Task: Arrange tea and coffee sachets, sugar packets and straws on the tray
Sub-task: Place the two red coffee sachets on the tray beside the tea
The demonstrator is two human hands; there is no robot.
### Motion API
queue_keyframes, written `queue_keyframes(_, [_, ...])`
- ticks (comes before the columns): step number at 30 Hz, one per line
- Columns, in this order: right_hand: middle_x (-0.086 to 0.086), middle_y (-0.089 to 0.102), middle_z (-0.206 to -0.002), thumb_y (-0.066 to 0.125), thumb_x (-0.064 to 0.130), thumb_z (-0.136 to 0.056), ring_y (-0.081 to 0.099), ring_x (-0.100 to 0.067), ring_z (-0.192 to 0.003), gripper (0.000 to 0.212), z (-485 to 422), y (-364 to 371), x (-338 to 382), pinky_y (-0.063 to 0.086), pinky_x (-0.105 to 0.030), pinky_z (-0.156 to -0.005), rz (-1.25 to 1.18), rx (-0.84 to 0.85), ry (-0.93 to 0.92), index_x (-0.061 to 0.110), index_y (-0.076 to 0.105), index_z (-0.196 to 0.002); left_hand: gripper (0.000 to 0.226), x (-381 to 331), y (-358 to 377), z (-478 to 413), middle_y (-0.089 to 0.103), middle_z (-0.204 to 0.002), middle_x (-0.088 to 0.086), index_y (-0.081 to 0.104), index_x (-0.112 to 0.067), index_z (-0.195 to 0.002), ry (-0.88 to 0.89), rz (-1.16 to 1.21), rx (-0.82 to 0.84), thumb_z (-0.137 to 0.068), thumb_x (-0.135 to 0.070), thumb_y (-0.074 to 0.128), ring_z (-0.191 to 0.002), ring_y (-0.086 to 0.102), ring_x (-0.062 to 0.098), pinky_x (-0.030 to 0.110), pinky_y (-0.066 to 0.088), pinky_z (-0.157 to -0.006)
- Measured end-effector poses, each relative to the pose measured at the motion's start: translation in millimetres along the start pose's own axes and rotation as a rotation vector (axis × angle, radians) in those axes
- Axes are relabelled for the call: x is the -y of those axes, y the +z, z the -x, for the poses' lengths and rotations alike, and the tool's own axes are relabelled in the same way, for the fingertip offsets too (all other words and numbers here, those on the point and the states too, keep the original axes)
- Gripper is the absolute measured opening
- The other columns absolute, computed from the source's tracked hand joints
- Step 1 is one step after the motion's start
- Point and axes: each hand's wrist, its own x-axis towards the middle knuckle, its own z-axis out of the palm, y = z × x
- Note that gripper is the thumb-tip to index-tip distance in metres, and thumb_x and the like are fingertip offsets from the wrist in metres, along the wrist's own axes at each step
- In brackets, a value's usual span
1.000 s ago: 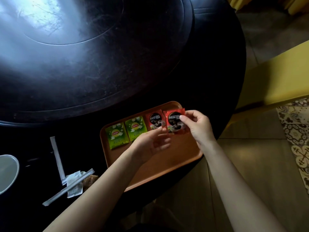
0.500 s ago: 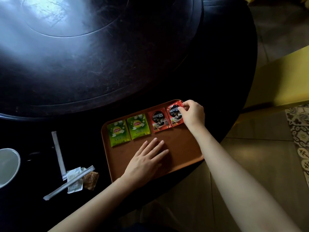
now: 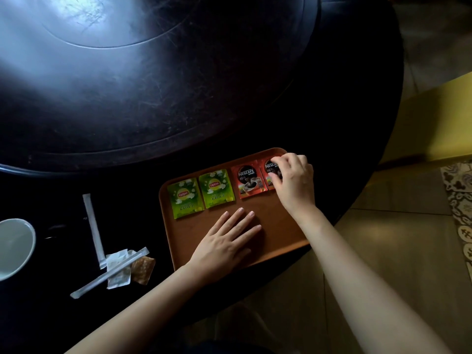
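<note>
An orange tray (image 3: 281, 226) sits at the near edge of a dark round surface (image 3: 178, 111), with two green tea sachets (image 3: 185, 198) and two red coffee sachets (image 3: 249, 178) in a row along its far side. The right hand (image 3: 293, 180) curls over the rightmost coffee sachet (image 3: 269, 172), its grip pinching that sachet's edges, while the left hand (image 3: 227, 246) lies flat and released on bare tray. Left of the tray, two wrapped straws (image 3: 93, 228) and sugar packets (image 3: 120, 269) rest on the surface.
</note>
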Motion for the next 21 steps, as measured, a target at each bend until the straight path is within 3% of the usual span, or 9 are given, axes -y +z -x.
queue_keyframes(2, [-0.014, 0.062, -0.11, 0.062, 0.017, -0.084, 0.054, -0.033, -0.105, 0.029, 3.3, 1.0, -1.7, 0.044, -0.041, -0.087, 0.008, 0.031, -0.001, 0.009, 0.061, -0.111, 0.054, 0.3, 0.3, -0.1, 0.022, -0.151, 0.0, 0.024, -0.03, -0.143, 0.0, 0.003, 0.01, -0.091, -0.045, 0.032, -0.14, 0.018, 0.026, 0.041, 0.013, -0.117])
queue_keyframes(4, [-0.014, 0.062, -0.11, 0.062, 0.017, -0.084, 0.054, -0.033, -0.106, 0.028, 3.3, 1.1, -2.3, 0.044, -0.041, -0.087, 0.005, 0.039, 0.009, 0.009, 0.061, -0.111, 0.054, 0.1, -0.2, -0.2, 0.024, -0.151, 0.0, 0.025, -0.03, -0.142, 0.002, -0.024, 0.012, -0.091, -0.046, 0.032, -0.14, 0.02, 0.026, 0.049, 0.02, -0.113])
queue_keyframes(6, [-0.015, 0.062, -0.11, 0.062, 0.017, -0.084, 0.054, -0.033, -0.106, 0.028, 2.4, 0.9, -1.8, 0.044, -0.041, -0.088, 0.003, 0.04, 0.012, 0.008, 0.061, -0.111, 0.054, 0.1, -0.5, -0.2, 0.021, -0.151, 0.0, 0.024, -0.03, -0.143, 0.005, -0.004, 0.03, -0.092, -0.045, 0.032, -0.14, 0.018, 0.026, 0.055, 0.017, -0.11])
queue_keyframes(9, [-0.015, 0.062, -0.111, 0.061, 0.017, -0.085, 0.053, -0.033, -0.107, 0.028, 2.7, 1.0, -1.3, 0.043, -0.04, -0.088, 0.005, 0.041, 0.019, 0.008, 0.061, -0.111, 0.054, 1.2, 0.6, -0.7, 0.013, -0.152, -0.001, 0.019, -0.031, -0.144, 0.003, 0.019, 0.069, -0.093, -0.045, 0.029, -0.142, 0.008, 0.026, 0.055, 0.007, -0.111])
queue_keyframes(13, [-0.014, 0.061, -0.112, 0.058, 0.019, -0.087, 0.052, -0.032, -0.109, 0.027, 3.5, -2.6, 1.4, 0.042, -0.039, -0.09, -0.03, 0.04, 0.034, 0.008, 0.06, -0.112, 0.055, 2.0, -0.4, -0.7, -0.004, -0.153, -0.004, 0.009, -0.032, -0.145, -0.005, 0.073, 0.083, -0.093, -0.045, 0.024, -0.142, -0.012, 0.023, 0.044, -0.013, -0.113])
queue_keyframes(15, [-0.015, 0.062, -0.111, 0.057, 0.017, -0.088, 0.053, -0.032, -0.108, 0.026, 5.4, -7.5, 6.9, 0.042, -0.038, -0.09, -0.064, 0.013, 0.02, 0.007, 0.06, -0.111, 0.053, 2.0, -8.8, 3.6, 0.006, -0.153, 0.0, 0.025, -0.027, -0.143, -0.012, 0.095, 0.05, -0.093, -0.04, 0.034, -0.143, -0.003, 0.025, 0.046, -0.005, -0.114])
queue_keyframes(18, [-0.015, 0.062, -0.109, 0.056, 0.014, -0.087, 0.053, -0.031, -0.105, 0.024, 12.0, -15.9, 25.6, 0.043, -0.037, -0.091, -0.107, 0.007, 0.004, 0.007, 0.061, -0.109, 0.04, 5.7, -26.8, 21.4, 0.048, -0.14, 0.009, 0.056, -0.019, -0.124, -0.059, 0.129, -0.085, -0.085, -0.029, 0.056, -0.133, 0.039, 0.03, 0.051, 0.027, -0.109])
queue_keyframes(21, [-0.011, 0.063, -0.107, 0.055, 0.015, -0.086, 0.051, -0.029, -0.104, 0.02, 23.4, -17.7, 57.9, 0.037, -0.035, -0.093, -0.12, 0.16, -0.037, 0.009, 0.061, -0.105, 0.031, 20.2, -42.1, 50.2, 0.066, -0.119, 0.007, 0.065, -0.017, -0.11, -0.178, 0.221, -0.186, -0.08, -0.018, 0.059, -0.115, 0.058, 0.028, 0.047, 0.046, -0.098])
